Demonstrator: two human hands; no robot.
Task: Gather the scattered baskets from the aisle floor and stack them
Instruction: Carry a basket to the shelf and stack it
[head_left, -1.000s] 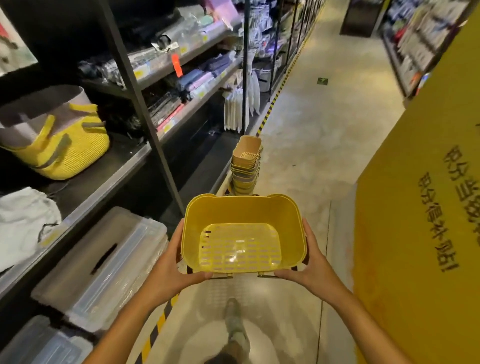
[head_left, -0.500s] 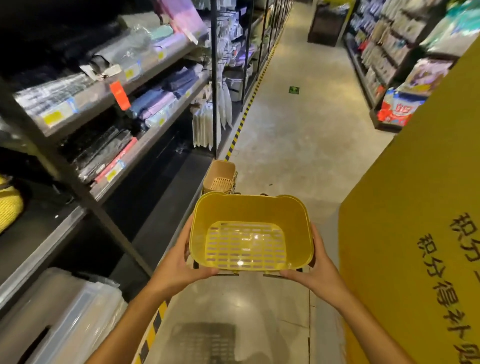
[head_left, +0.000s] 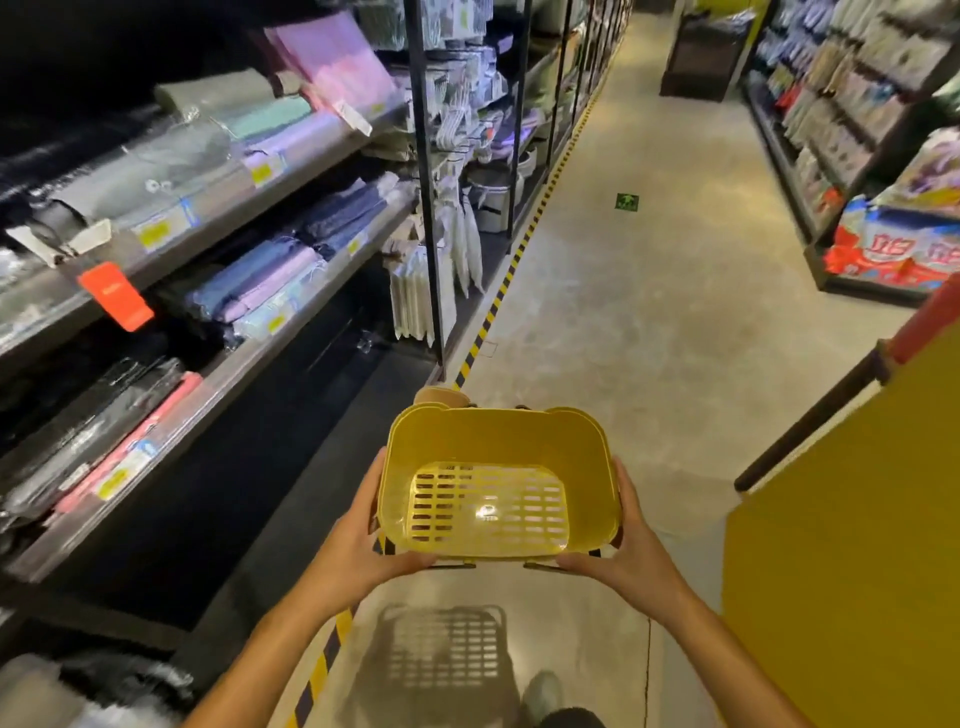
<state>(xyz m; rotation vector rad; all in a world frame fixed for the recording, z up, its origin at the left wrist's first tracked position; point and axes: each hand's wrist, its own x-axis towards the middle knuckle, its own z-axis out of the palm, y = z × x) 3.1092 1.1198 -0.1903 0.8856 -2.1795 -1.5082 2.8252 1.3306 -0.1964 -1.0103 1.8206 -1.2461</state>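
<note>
I hold a yellow plastic basket (head_left: 498, 483) with a slotted bottom in front of me, open side up. My left hand (head_left: 371, 540) grips its near left corner and my right hand (head_left: 631, 545) grips its near right corner. Just beyond the basket's far rim, the tan top of the stack of baskets (head_left: 441, 396) peeks out on the floor by the striped line; the rest of the stack is hidden behind the yellow basket.
Dark shelves (head_left: 218, 291) with folded textiles run along the left. A black-and-yellow striped line (head_left: 498, 296) edges the concrete aisle floor (head_left: 649, 291). A yellow display wall (head_left: 857, 545) stands close on the right, stocked shelves (head_left: 841, 135) farther back.
I have walked forward along the aisle with the basket. The stack of baskets has come nearer and is now almost wholly hidden behind the yellow basket.
</note>
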